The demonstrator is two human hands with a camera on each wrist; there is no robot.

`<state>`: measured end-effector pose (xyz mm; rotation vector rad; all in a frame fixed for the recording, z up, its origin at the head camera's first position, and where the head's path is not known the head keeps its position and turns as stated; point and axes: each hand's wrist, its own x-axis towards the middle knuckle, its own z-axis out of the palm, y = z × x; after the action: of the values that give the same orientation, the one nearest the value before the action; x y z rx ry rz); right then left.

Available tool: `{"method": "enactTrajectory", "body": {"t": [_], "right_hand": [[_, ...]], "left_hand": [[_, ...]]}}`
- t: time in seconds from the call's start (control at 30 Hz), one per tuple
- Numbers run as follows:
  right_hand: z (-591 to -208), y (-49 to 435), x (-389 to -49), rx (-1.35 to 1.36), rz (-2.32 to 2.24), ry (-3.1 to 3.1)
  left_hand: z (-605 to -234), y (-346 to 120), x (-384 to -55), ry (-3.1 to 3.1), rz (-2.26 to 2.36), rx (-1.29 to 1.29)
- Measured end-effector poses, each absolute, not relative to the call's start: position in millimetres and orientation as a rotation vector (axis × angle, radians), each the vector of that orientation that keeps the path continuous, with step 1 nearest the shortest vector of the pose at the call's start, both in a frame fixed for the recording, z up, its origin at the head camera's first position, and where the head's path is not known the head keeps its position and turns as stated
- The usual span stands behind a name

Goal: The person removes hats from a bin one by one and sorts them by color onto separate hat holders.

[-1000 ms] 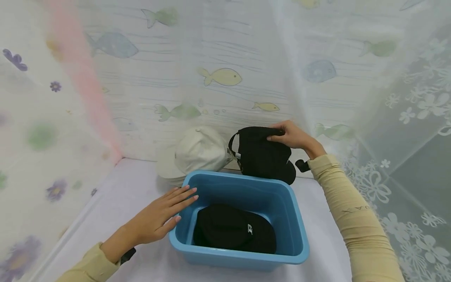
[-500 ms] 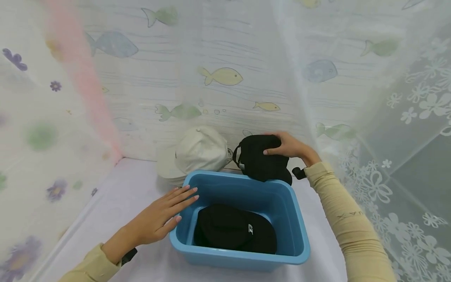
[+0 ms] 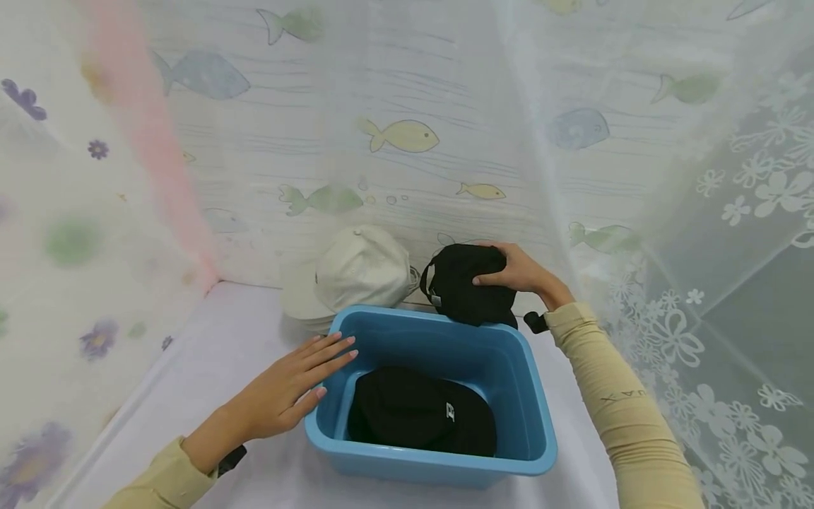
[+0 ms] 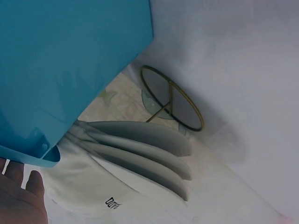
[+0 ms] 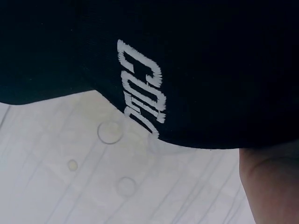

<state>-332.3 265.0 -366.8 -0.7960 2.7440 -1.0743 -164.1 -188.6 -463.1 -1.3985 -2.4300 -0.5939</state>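
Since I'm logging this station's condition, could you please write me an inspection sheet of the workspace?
Surface: white cloth under the tub.
Job's things: blue tub holding one black cap; second black cap at the tub's far rim; stacked white caps to its left.
Clutter: brown ring with spokes near the white caps, use unclear.
Hands: left hand at the tub's left rim, fingers extended; right hand grips the second black cap.
Cables: nothing seen.
Surroundings: fish-print curtain behind, flower-print curtain at left, white lace at right.
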Motion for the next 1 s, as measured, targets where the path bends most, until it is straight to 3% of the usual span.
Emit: {"method": "enactTrajectory", "body": {"t": [0.63, 0.8, 1.0], "right_hand": [[-364.7, 279.2, -307.6, -0.733, -1.391, 2.733], [-362.1, 292.5, -294.5, -0.704, -1.685, 2.719], [-384.0, 310.0, -284.5, -0.521, -1.986, 2.662]], "left_hand": [[-440.8, -193.6, -175.7, -2.337, -0.520, -1.444], [-413.4, -176.1, -181.0, -2.363, -0.762, -1.351], [-371.6, -133.4, -199.9, -2.384, -1.426, -1.177]]}}
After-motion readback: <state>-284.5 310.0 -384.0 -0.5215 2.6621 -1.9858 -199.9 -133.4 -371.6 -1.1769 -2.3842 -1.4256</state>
